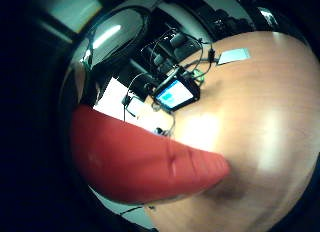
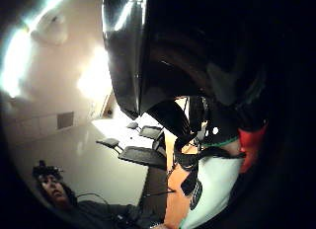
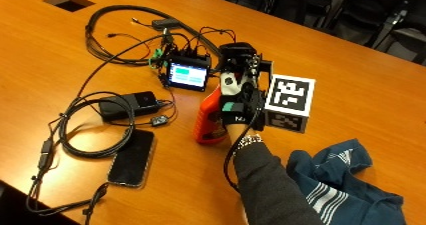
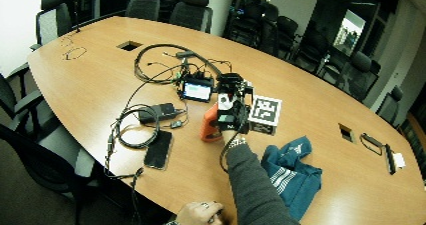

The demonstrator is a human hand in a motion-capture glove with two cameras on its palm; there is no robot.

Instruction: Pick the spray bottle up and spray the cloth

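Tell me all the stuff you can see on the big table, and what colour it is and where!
spray bottle: one, orange-red, standing on the table at the gloved hand
cloth: one, dark blue with white stripes, crumpled on the table beside the person's sleeve
small screen device: one, black with a lit blue-green screen, beyond the bottle
phone: one, black, lying flat near the table's edge
black box: one, black, between the phone and the screen device
cables: several, black, looped around the phone and box
table: one, orange-brown wood, under everything
right hand: one, black glove, against the bottle; whether it grips cannot be told
left hand: one, bare, resting at the table's near edge
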